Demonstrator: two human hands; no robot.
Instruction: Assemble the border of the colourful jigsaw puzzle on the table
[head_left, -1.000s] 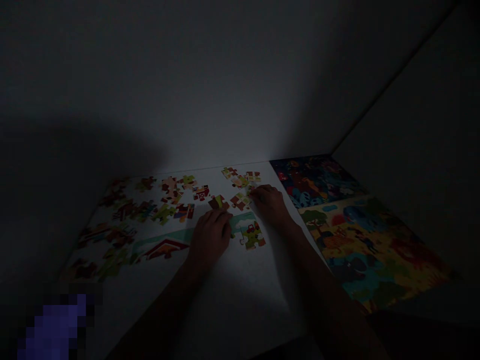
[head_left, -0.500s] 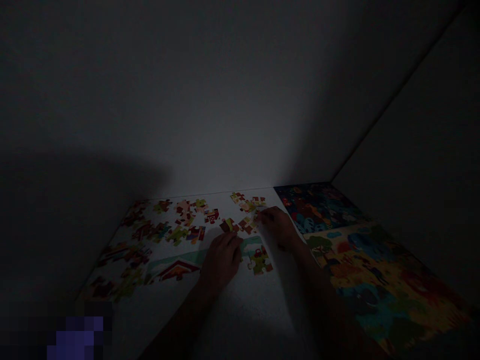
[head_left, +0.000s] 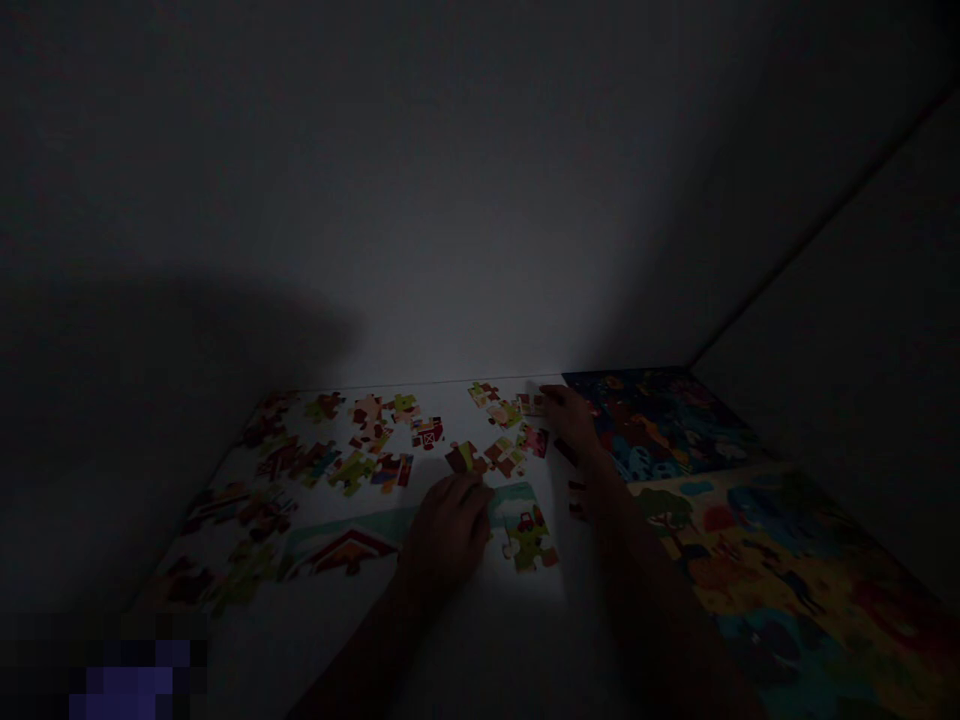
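Two picture boards (head_left: 735, 530) lie beside scattered jigsaw pieces (head_left: 502, 455).

The person is reaching forward with both bare arms, the left arm (head_left: 356, 640) and the right arm (head_left: 660, 600), and the arms are coming up from the bottom of the view. The left hand (head_left: 446, 535) is staying low with its back facing up, and its fingers (head_left: 469, 497) are curling in and pointing to the right. The right hand (head_left: 571, 420) is reaching out farther, with its fingers (head_left: 551, 395) bending down and pointing left, and the two hands are not touching.
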